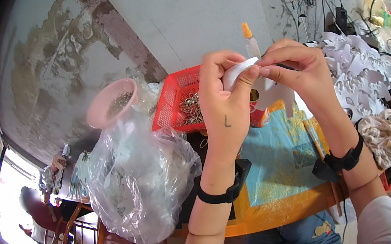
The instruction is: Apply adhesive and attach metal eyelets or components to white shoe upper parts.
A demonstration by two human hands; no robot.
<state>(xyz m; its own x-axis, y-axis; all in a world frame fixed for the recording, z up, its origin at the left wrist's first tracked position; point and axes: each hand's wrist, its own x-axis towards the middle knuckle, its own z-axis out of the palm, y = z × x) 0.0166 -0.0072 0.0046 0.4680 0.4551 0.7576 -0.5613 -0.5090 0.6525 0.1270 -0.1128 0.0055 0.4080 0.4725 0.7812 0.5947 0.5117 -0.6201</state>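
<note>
Pinching a white folded piece point(238, 74) between thumb and fingers, the left hand point(225, 105) holds it raised above the table point(274, 219), with the basket off to its left. The right hand point(301, 64) comes in from the other side, its thumb and forefinger drawn together right at the piece's pointed edge; whether they grip that edge or something small beside it, I cannot tell. Each wrist wears a black band. Below the hands, a blue sheet point(276, 163) lies on the orange tabletop. A red basket point(167, 107) contains metal clips point(190, 108), and a pink bowl point(97, 107) farther left holds small metal bits. In front of that bowl bulges a clear plastic bag point(132, 186). White cut pieces point(360, 66) lie heaped on the right, near a crumpled pale cloth point(381, 138).
</note>
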